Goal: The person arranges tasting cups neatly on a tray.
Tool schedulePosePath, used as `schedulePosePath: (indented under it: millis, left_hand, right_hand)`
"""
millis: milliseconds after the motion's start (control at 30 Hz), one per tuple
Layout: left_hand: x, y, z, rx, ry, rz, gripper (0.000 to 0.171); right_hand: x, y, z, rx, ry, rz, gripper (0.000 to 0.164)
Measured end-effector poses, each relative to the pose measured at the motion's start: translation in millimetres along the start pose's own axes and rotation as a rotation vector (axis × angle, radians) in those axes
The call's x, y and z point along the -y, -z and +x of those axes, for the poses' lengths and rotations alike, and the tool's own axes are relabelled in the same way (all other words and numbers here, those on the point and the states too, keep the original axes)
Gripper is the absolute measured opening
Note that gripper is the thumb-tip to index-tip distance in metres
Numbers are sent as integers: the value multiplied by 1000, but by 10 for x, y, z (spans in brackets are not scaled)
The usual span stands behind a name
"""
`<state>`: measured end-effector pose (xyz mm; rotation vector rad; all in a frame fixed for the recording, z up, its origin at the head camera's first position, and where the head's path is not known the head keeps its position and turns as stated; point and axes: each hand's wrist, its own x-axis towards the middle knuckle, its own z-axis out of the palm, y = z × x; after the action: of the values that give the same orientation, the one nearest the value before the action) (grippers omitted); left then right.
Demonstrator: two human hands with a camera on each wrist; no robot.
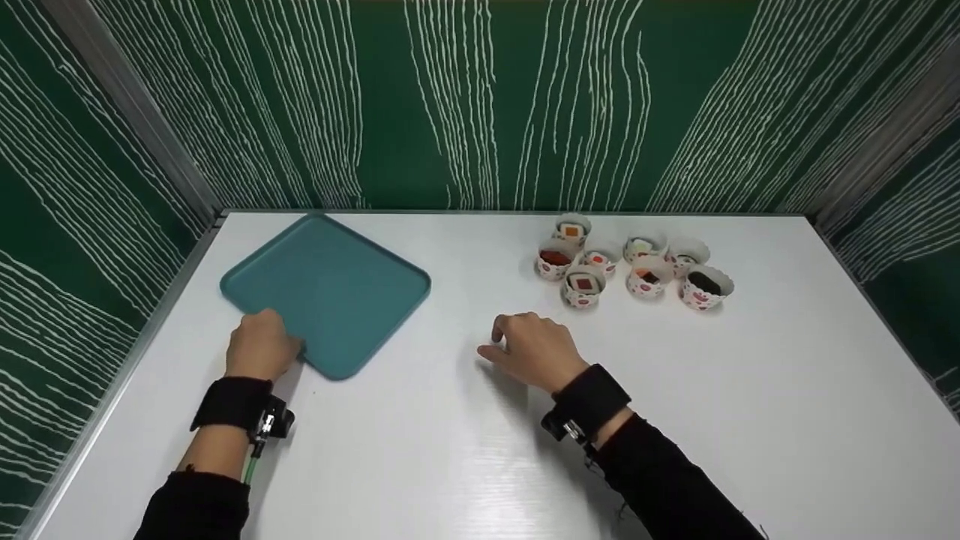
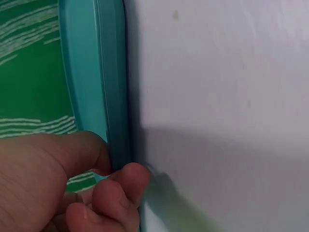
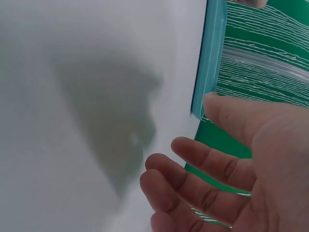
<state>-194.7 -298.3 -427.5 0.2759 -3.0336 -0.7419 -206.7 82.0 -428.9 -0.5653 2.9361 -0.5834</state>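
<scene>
A flat teal tray (image 1: 330,292) with a raised rim lies turned cornerwise on the left of the white table. My left hand (image 1: 261,349) grips its near left edge; in the left wrist view the thumb is on the inner side of the rim (image 2: 113,82) and curled fingers are at its outer side. My right hand (image 1: 536,349) hovers over the table to the right of the tray, holding nothing. Its fingers are loosely bent and the thumb stands apart from them, as the right wrist view shows, with the tray's edge (image 3: 208,63) beyond.
Several small patterned paper cups stand grouped at the back right, among them one with a dark filling (image 1: 705,285) and one with a red filling (image 1: 555,259). Green walls with white streaks (image 1: 502,105) enclose the white table (image 1: 420,450) at the back and sides.
</scene>
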Motion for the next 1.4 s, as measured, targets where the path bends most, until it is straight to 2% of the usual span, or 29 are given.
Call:
schedulePosePath:
  millis: [267,533,633,733,833,900,1000,1100,1233,1400]
  left_hand:
    - [-267,-153,-291,30,-32,10,19]
    - [-500,-314,-519,58,-48,10,22]
    - [-550,-331,-584,68,-73,13,24]
    - [-556,-283,-600,79,-83,34,26]
    - [-499,-159,-518,60,-80,66,31]
    - [-421,-59,-408,4,-84,87,31]
    - [-249,68,-200,-97,-84,110,21]
    - [-54,134,-17,-158,-64,122,25]
    - [151,131,153,-163,-43,126,27]
    - [257,77,279,-134,-66,119,34]
  right_hand:
    - [26,-63,20,0,2,19,31]
    - [95,-149,98,-18,19,62,33]
    - [105,-173,140,-17,7,73,38]
    - [98,-193,187,-10,-9,79,48]
    - [79,-201,235,-10,-24,74,53]
    - [66,-195,262,-21,-36,71,53]
    - [44,-174,304,-41,-61,68,49]
    - [34,-154,340,-56,-82,72,47]
    - [26,-156,385,-60,-96,76,47]
    - [20,-182,418,-74,-101,70,47]
